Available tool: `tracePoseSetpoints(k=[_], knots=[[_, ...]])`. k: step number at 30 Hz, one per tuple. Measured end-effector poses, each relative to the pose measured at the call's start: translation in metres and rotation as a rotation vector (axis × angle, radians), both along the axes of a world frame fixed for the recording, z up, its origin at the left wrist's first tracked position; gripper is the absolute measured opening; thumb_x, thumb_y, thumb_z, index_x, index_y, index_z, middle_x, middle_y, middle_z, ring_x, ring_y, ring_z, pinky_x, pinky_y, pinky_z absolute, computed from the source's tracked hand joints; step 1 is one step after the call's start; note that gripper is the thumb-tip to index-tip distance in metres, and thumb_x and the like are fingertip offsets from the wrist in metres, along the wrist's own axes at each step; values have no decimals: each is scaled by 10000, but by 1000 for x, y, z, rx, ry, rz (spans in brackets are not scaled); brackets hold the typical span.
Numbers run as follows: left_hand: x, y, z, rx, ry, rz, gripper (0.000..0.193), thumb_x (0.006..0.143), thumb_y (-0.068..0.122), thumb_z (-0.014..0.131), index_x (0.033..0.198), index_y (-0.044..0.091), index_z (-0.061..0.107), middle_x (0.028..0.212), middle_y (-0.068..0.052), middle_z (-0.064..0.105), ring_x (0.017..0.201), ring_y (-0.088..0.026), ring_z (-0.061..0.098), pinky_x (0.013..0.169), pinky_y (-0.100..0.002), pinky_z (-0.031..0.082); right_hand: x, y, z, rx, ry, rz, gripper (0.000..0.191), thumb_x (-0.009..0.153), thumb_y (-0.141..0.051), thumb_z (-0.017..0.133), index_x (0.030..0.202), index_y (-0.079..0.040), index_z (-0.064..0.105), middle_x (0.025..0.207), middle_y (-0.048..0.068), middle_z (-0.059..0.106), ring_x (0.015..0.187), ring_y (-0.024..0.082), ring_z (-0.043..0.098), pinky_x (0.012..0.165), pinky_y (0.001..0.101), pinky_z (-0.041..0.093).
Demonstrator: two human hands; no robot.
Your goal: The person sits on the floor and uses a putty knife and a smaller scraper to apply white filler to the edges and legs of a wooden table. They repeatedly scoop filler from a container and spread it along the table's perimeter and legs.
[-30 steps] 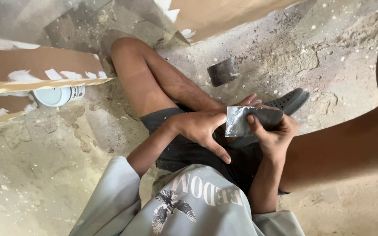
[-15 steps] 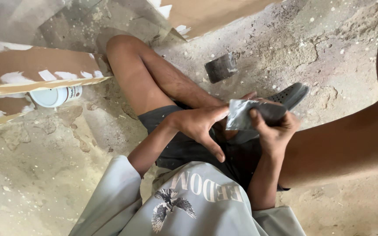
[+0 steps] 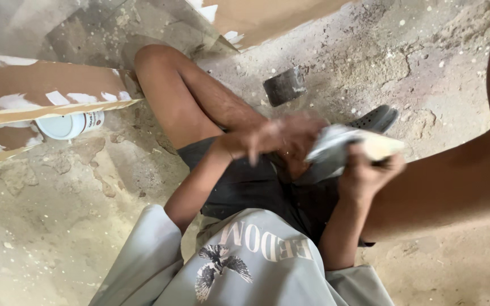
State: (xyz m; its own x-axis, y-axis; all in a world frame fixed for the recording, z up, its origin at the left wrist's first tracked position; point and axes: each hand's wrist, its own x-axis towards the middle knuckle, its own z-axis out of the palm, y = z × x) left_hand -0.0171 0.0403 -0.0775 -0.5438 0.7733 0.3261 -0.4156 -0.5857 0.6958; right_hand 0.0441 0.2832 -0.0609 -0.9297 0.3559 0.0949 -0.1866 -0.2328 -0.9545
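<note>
The right hand (image 3: 364,173) is clenched around a small pale wooden block (image 3: 378,146), its fingers curled tight about the near end so that the squared, light-coloured far end sticks out to the right. A crumpled grey sheet (image 3: 327,153), dull and slightly shiny like worn abrasive paper, is wrapped over the block's left part and hangs in a soft fold below it. The left hand (image 3: 273,139) lies just beside that sheet with its fingers spread and loose, blurred in the picture, so whether its grip actually pinches the sheet's edge cannot be told. Both hands sit above the person's lap, over dark shorts (image 3: 256,187) and a pale grey shirt (image 3: 245,266) with a bird print. The person sits on a rough, dusty concrete floor (image 3: 75,215), pitted and flecked with white specks. Beyond the bent knee lies a short dark cylindrical piece (image 3: 283,86), matte and scuffed. A dark perforated shoe (image 3: 376,118) shows just behind the block. At the left, brown board panels (image 3: 46,90) with smooth faces carry patches of white filler along their edges, and a white round container (image 3: 69,124) lies on its side beneath one of them.
</note>
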Motion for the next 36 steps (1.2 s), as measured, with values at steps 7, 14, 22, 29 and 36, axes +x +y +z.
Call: tracePoseSetpoints(k=[7,14,22,29,36], knots=[[-24,-33,-94,-1638,798,1006,731,1029,544,745,1518,74,472,1480,-105,551,1404,-282,553,1171,-437,516,-22,-1,27,-460,-188,-290,387,913,-98,791,1235,-51,582,1092,105,695,935,204,716,777,342,630],[-33,9,-98,-1761,704,965,797,606,372,955,1231,70,564,1200,-193,548,1117,-407,550,926,-509,502,-25,-11,32,-351,-194,-130,306,995,-9,765,1247,-9,593,1145,128,677,1019,230,696,914,358,600],[-22,12,-51,-1195,91,725,562,906,301,756,1347,20,552,1183,-153,734,1101,-240,717,950,-372,556,-13,-10,11,68,-201,-71,248,976,-16,803,1210,18,726,1111,111,736,1027,180,681,961,311,547],[2,3,-3,-1122,270,735,658,1121,428,616,1483,-105,485,1453,-313,543,1397,-396,518,1166,-418,409,-15,-11,9,144,140,-48,210,982,76,725,1146,-55,731,1216,153,757,1163,245,743,1127,388,562],[4,-10,47,-941,-66,644,498,1025,385,618,1276,-43,650,1117,-163,727,998,-220,697,896,-357,550,-25,-14,34,623,-49,130,386,974,188,529,1266,1,700,1279,164,722,1262,262,693,1153,444,535]])
